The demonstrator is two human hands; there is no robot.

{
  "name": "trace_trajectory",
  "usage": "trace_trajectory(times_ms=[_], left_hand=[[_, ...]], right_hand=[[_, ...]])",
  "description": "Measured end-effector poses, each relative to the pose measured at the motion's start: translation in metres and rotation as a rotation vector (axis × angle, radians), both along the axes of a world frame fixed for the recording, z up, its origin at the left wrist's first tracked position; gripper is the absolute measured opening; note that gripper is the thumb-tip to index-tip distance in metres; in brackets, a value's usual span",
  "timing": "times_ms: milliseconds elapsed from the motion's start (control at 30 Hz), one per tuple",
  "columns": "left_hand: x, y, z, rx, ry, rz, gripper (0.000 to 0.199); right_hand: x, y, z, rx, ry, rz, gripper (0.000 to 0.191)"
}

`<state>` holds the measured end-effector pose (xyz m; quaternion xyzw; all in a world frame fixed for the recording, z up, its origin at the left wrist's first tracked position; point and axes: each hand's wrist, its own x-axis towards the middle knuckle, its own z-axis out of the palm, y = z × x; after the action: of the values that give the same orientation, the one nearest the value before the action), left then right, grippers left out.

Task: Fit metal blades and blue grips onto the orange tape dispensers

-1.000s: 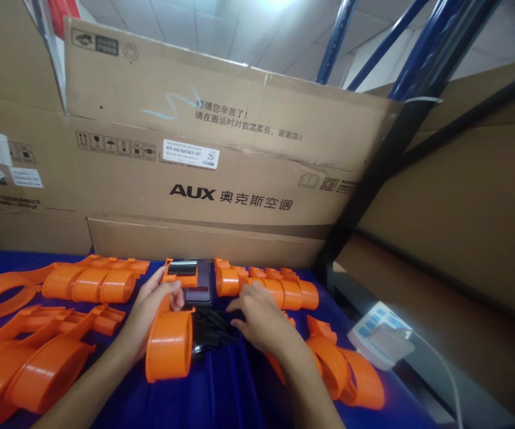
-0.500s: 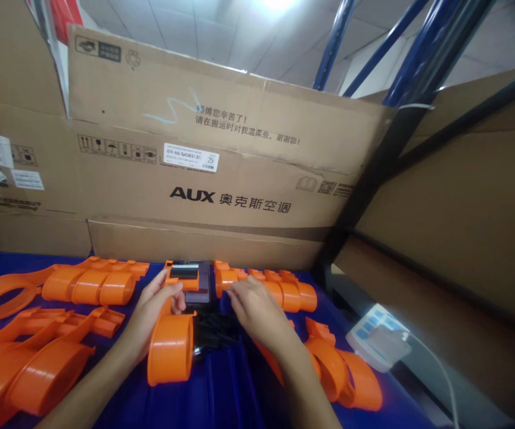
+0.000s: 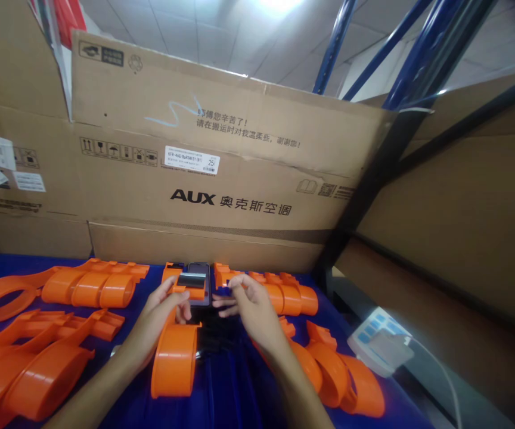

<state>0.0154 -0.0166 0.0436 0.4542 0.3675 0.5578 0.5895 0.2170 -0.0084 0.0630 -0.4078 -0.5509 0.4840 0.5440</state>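
Note:
An orange tape dispenser (image 3: 174,360) is in my left hand (image 3: 161,310), closed around its handle. The dispenser's head, with a black strip and a toothed metal edge, points up, and its round tape ring hangs below. To its right is my right hand (image 3: 251,301). Its thumb and forefinger pinch a small dark blue piece (image 3: 223,291), too small to name, while the other fingers extend toward the dispenser without touching it. Under the hands lie black parts (image 3: 217,336), partly hidden and blurred.
Orange dispensers lie in rows at left (image 3: 90,286) and right (image 3: 284,295) on the blue surface (image 3: 150,271). A dark phone-like object (image 3: 201,268) lies behind the hands. Cardboard (image 3: 239,238) walls the back. A white power strip (image 3: 380,342) with a cable sits at right.
My left hand has brought the dispenser slightly right and down. My right hand has turned, its fingers now showing, with a small dark blue piece visible in its pinch.

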Motion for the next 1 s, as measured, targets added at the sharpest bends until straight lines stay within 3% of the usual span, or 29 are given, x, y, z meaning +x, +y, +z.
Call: trace_trajectory(times_ms=[200,400,667,1000], left_hand=[[-0.002,0.004,-0.005,0.023,0.015,-0.028,0.032],[0.0,0.005,-0.01,0.034,0.049,-0.029,0.046],[-0.002,0.005,-0.007,0.1,0.113,-0.039,0.045],[-0.004,0.006,-0.009,0.1,0.113,-0.016,0.044]], right_hand=[[-0.009,-0.011,0.013,0.116,0.071,-0.043,0.04],[-0.016,-0.014,0.011,0.176,0.03,-0.074,0.028],[-0.024,-0.017,0.003,0.251,-0.013,-0.052,0.017],[-0.018,-0.023,0.004,0.41,-0.517,-0.07,0.004]])
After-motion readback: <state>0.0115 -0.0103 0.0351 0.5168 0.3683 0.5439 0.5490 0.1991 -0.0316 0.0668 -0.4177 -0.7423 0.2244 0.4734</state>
